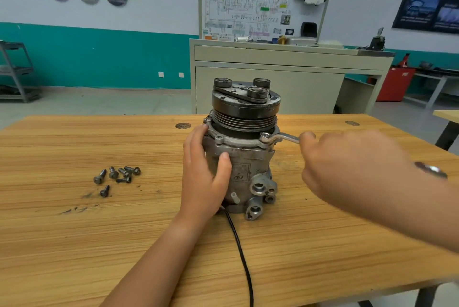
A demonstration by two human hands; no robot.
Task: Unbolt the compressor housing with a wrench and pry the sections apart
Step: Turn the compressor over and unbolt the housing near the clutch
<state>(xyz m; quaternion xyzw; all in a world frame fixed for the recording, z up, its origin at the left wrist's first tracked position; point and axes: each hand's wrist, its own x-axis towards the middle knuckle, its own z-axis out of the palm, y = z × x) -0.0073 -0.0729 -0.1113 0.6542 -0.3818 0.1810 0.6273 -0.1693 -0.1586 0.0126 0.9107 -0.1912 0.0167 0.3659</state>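
Head view: our left hand point(201, 181) fingers wrap the compressor point(248, 153); right hand point(347, 166) fingers curl round the wrench point(285, 137), its ring on a bolt point(264, 135) just left of them.

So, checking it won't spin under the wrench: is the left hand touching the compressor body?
Touching. The head view shows the left hand wrapped round the compressor body, with the thumb lying flat on its front.

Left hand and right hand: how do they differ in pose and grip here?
The left hand wraps the compressor body, thumb across its front; the right hand grips the wrench handle. The left hand touches the compressor directly; the right hand is off to its side, linked only through the wrench, whose ring end sits on a flange bolt. Both are bare.
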